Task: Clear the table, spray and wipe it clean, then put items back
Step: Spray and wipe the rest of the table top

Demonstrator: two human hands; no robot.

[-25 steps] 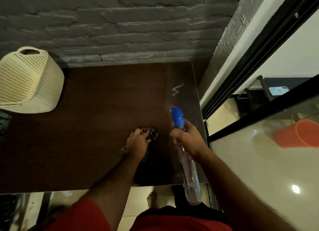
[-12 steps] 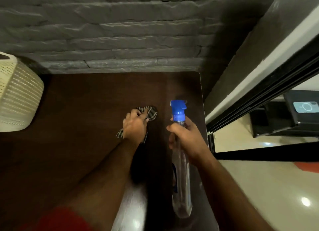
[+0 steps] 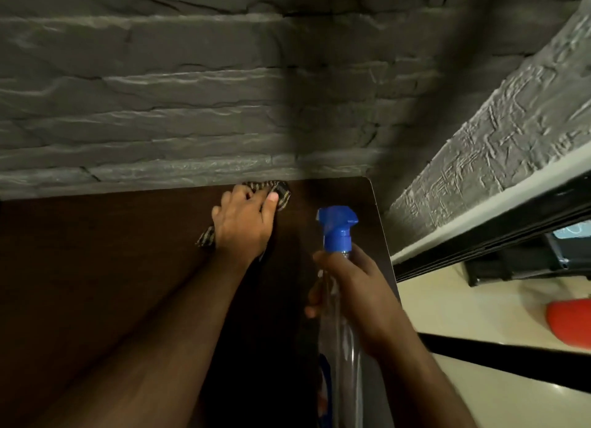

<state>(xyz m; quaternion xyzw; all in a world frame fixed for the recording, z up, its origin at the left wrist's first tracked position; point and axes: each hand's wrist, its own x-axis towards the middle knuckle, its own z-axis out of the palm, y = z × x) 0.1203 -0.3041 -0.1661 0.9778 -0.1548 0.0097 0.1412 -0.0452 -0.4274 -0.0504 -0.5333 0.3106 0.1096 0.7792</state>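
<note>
- The left hand (image 3: pixel 244 224) presses a striped cloth (image 3: pixel 279 192) onto the table (image 3: pixel 96 267), fingers curled over it and grasping it, at the far edge just beside the grey brick wall (image 3: pixel 192 108).
- The cloth shows on both sides of the hand: one end at the far right by the thumb, the other trailing near-left, so its long axis runs diagonally.
- The right hand (image 3: pixel 355 287) is clenched round the neck of a clear spray bottle (image 3: pixel 339 232), held above the table's right edge; the blue nozzle points far-left, toward the cloth.
- The bottle's long axis runs near to far, its body reaching down to the bottom of the view.
- Judgement: wiping is under way at the far right corner. The left hand is the one on the cloth, and unwiped table probably lies to its left and near.
</note>
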